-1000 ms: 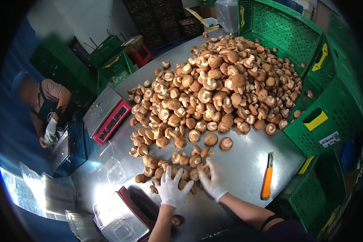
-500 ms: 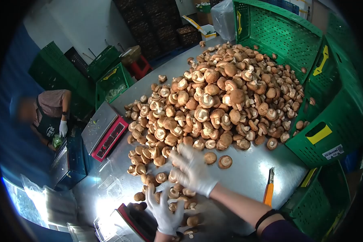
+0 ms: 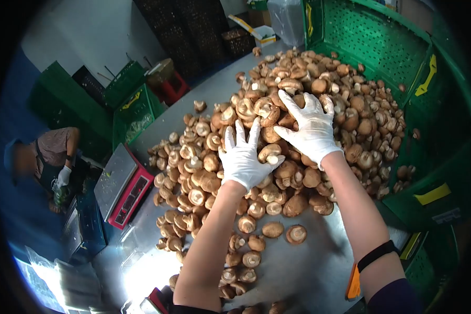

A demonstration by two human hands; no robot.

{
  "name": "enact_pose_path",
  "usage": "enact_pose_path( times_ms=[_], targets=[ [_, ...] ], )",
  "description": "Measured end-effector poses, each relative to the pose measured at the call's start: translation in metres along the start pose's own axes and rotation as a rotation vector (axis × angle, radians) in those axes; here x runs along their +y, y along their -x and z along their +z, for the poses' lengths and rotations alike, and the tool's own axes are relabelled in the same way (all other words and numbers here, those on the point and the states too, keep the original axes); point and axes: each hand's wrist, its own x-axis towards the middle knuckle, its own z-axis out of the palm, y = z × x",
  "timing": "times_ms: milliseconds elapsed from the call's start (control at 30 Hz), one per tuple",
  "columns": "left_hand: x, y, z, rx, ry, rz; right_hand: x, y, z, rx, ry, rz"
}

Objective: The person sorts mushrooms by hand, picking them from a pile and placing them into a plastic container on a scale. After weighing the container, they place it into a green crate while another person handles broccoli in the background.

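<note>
A big heap of brown shiitake mushrooms (image 3: 295, 205) covers the metal table. Both of my hands wear thin white gloves and rest on the heap's upper middle. My left hand (image 3: 247, 161) has its fingers spread over the mushrooms, the thumb beside a pale stem. To its right, my right hand (image 3: 313, 131) lies with fingers apart on caps near the top. Neither hand is closed round a mushroom. Several loose mushrooms lie nearer me, including a single cap (image 3: 296, 234). My right forearm partly covers an orange utility knife (image 3: 354, 282).
Green crates (image 3: 374, 49) stand along the back and right. At left sits a red digital scale (image 3: 133, 196); part of another red device (image 3: 154, 302) shows at the bottom. Beyond, a co-worker (image 3: 55, 152) with a gloved hand holds something green in a bag.
Both hands have moved forward and up, from the loose mushrooms near the front edge onto the heap. The view has shifted slightly, and my right forearm now overlaps the utility knife.
</note>
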Motion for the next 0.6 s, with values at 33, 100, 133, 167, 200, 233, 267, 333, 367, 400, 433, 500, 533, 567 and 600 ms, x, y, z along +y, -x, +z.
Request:
enact_pose_path(
  times_ms=[33,100,133,167,200,233,267,333,367,400,433,500,533,567,600],
  targets=[
    [-0.007,0.013,0.004,0.021,-0.036,0.049,-0.004,0.011,0.003,0.081,-0.051,-0.034],
    [-0.017,0.043,0.008,0.082,-0.032,0.102,-0.021,0.037,0.0,0.039,-0.068,0.005],
    [-0.017,0.06,0.005,0.048,-0.086,0.077,-0.029,0.052,0.0,0.026,-0.081,0.01],
    [-0.017,0.075,0.002,0.014,-0.1,0.065,-0.037,0.068,-0.004,-0.009,-0.123,-0.01],
    [-0.017,0.091,0.001,-0.02,-0.113,0.057,-0.046,0.087,-0.002,-0.026,-0.091,-0.046],
    [-0.022,0.108,0.01,0.034,-0.056,0.101,-0.054,0.107,0.0,-0.049,-0.166,-0.034],
    [-0.022,0.125,0.009,0.017,-0.041,0.11,-0.061,0.125,0.003,-0.075,-0.242,-0.024],
    [-0.023,0.157,0.011,0.065,-0.028,0.054,-0.076,0.15,0.006,0.053,-0.476,-0.017],
    [-0.025,0.172,0.007,0.042,-0.05,0.008,-0.087,0.16,-0.008,-0.045,-0.483,-0.005],
    [-0.03,0.188,0.007,0.005,-0.111,-0.025,-0.095,0.17,-0.012,-0.038,-0.332,-0.105],
    [-0.041,0.207,0.015,0.037,-0.055,-0.023,-0.103,0.178,-0.011,-0.046,-0.45,-0.121],
    [-0.046,0.235,0.006,0.071,0.104,-0.043,-0.121,0.188,-0.019,-0.123,-0.6,-0.143],
    [-0.047,0.248,-0.001,0.074,0.16,-0.06,-0.132,0.192,-0.03,-0.143,-0.555,-0.166],
    [-0.056,0.263,0.0,0.032,0.182,-0.073,-0.144,0.202,-0.028,-0.144,-0.598,-0.228],
    [-0.067,0.28,0.001,-0.012,0.203,-0.087,-0.154,0.216,-0.026,-0.144,-0.641,-0.289]
  ],
)
